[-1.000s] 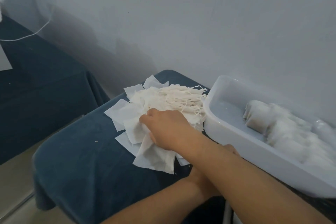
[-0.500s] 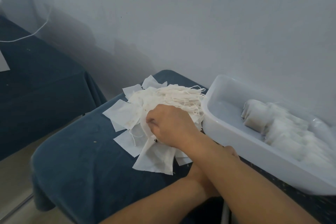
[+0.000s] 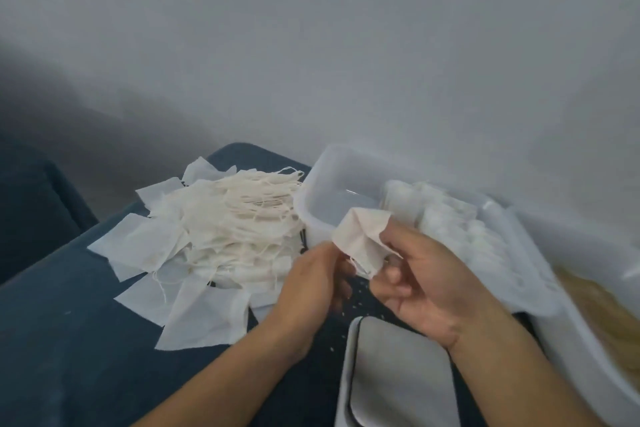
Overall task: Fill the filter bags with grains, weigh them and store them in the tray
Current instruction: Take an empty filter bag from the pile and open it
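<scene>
Papery heap of empty filter bags [image 3: 207, 239] far left on counter [image 3: 69, 340], uncountable, strings tangled. Left hand [image 3: 311, 284] and right hand [image 3: 419, 284], both pinching one filter bag [image 3: 360, 239], mouth half spread. Risk: tearing, or spilling more grains [image 3: 356, 302]. One tray [image 3: 322, 198] beyond, one scale [image 3: 398, 378] near.

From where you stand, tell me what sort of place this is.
Probably a small home or workshop packing table against a plain wall. A heap of empty filter bags lies on the dark cloth, a white tray holds filled bags, and a scale sits in front. Both hands hold one bag.
</scene>
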Demonstrator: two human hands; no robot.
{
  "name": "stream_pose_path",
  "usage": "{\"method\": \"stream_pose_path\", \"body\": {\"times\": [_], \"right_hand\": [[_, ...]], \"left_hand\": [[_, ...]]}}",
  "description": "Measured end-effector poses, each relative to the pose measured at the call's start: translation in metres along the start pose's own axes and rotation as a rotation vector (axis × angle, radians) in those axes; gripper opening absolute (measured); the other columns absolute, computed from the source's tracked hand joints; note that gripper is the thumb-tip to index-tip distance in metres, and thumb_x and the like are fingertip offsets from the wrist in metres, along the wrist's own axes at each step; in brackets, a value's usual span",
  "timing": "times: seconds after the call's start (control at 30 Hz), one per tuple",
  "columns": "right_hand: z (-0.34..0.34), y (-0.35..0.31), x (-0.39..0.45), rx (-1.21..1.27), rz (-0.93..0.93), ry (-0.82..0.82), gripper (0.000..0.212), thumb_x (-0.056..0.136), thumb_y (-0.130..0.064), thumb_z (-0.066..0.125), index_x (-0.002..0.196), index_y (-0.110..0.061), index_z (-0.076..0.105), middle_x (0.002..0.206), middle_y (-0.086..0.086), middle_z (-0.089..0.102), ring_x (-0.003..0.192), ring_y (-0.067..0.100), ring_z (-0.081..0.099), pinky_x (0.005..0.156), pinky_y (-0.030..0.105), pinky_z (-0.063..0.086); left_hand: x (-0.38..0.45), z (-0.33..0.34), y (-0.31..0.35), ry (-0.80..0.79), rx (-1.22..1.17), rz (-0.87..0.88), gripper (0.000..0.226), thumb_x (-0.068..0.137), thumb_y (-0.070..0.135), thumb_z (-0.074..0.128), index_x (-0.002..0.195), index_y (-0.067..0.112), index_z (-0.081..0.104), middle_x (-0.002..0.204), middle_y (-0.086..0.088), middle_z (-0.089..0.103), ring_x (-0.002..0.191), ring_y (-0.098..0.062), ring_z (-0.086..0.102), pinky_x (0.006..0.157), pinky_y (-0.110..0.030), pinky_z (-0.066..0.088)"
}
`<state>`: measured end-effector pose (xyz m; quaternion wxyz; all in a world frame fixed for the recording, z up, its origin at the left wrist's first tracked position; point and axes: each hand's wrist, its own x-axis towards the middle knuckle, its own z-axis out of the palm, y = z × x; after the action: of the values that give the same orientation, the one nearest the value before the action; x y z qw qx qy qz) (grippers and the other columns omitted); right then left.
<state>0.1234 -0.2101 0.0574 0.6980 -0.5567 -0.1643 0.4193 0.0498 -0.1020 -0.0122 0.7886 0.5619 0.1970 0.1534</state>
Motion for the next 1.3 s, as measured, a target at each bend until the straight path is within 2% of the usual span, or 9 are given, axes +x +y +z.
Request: {"method": "stream_pose_path", "body": {"times": [0.13,0.27,0.43,0.6,0.77,0.87,1.0,1.13,1.3], "right_hand": [[-0.046,0.019,-0.034,0.085,0.088,0.098,0.027,0.066,-0.019,0.076,0.092,-0.012,0.084,0.073,0.003,0.067,0.04,0.002,0.043,0.035,0.011,0.028],[-0.071,0.036,-0.05,0.108,0.141,0.098,0.022,0.091,-0.009,0.066,0.111,-0.006,0.074,0.078,0.004,0.059,0.046,0.002,0.043,0.035,0.011,0.031],[-0.081,0.05,-0.054,0.14,0.175,0.05,0.025,0.099,-0.004,0.059,0.12,0.006,0.066,0.082,0.009,0.061,0.053,0.006,0.044,0.036,0.011,0.032],[-0.079,0.059,-0.056,0.162,0.183,0.036,0.018,0.101,-0.003,0.055,0.119,0.0,0.058,0.074,0.008,0.055,0.049,0.006,0.042,0.035,0.012,0.03],[-0.082,0.063,-0.062,0.264,0.126,0.098,0.014,0.099,0.003,0.053,0.108,0.004,0.063,0.07,0.011,0.052,0.045,0.008,0.042,0.033,0.013,0.032],[-0.077,0.061,-0.066,0.258,0.066,0.087,0.013,0.101,-0.001,0.053,0.102,0.004,0.066,0.082,0.024,0.062,0.045,0.006,0.042,0.034,0.012,0.03],[-0.079,0.058,-0.072,0.251,0.051,0.06,0.028,0.1,-0.006,0.056,0.123,0.01,0.061,0.082,0.019,0.064,0.049,0.005,0.045,0.035,0.011,0.03],[-0.084,0.055,-0.073,0.348,-0.029,0.094,0.045,0.084,-0.019,0.067,0.123,0.005,0.063,0.079,0.008,0.062,0.051,0.004,0.045,0.035,0.011,0.033],[-0.091,0.053,-0.069,0.314,-0.15,0.194,0.053,0.091,-0.049,0.058,0.116,-0.007,0.077,0.089,0.015,0.064,0.048,0.01,0.051,0.041,0.018,0.035]], "left_hand": [[0.006,0.0,-0.01,-0.229,-0.22,-0.049,0.057,0.092,0.066,0.055,0.103,0.015,0.078,0.085,-0.006,0.068,0.063,-0.013,0.059,0.051,-0.024,0.042],[0.001,0.006,-0.022,-0.34,-0.058,-0.041,0.036,0.065,0.046,0.082,0.099,0.033,0.078,0.091,0.0,0.072,0.07,-0.01,0.064,0.055,-0.023,0.047],[-0.003,0.008,-0.027,-0.314,0.043,-0.129,0.039,0.075,0.045,0.077,0.113,0.035,0.073,0.11,-0.002,0.076,0.069,-0.017,0.064,0.055,-0.026,0.046],[0.003,0.001,-0.029,-0.399,0.049,-0.076,0.048,0.058,0.042,0.085,0.104,0.028,0.078,0.063,0.004,0.054,0.048,-0.009,0.038,0.046,-0.018,0.032],[0.009,0.003,-0.031,-0.265,-0.052,-0.023,0.043,0.063,0.028,0.091,0.103,0.021,0.078,0.074,-0.006,0.065,0.045,-0.011,0.037,0.044,-0.02,0.025],[0.003,0.004,-0.028,-0.4,0.104,-0.002,0.048,0.075,0.065,0.07,0.114,0.036,0.074,0.11,-0.001,0.076,0.047,-0.011,0.043,0.044,-0.021,0.026],[-0.003,0.014,-0.025,-0.56,0.224,0.01,0.065,0.067,0.062,0.085,0.121,0.029,0.073,0.076,-0.003,0.063,0.05,-0.009,0.04,0.048,-0.021,0.029],[0.002,0.038,-0.021,-0.455,0.107,0.054,0.039,0.07,0.041,0.083,0.102,0.02,0.078,0.074,-0.004,0.059,0.053,-0.01,0.042,0.051,-0.018,0.037],[0.013,0.05,-0.018,-0.248,-0.039,0.067,0.024,0.076,0.033,0.086,0.091,0.018,0.076,0.079,-0.013,0.055,0.07,-0.029,0.043,0.072,-0.047,0.035]]}}
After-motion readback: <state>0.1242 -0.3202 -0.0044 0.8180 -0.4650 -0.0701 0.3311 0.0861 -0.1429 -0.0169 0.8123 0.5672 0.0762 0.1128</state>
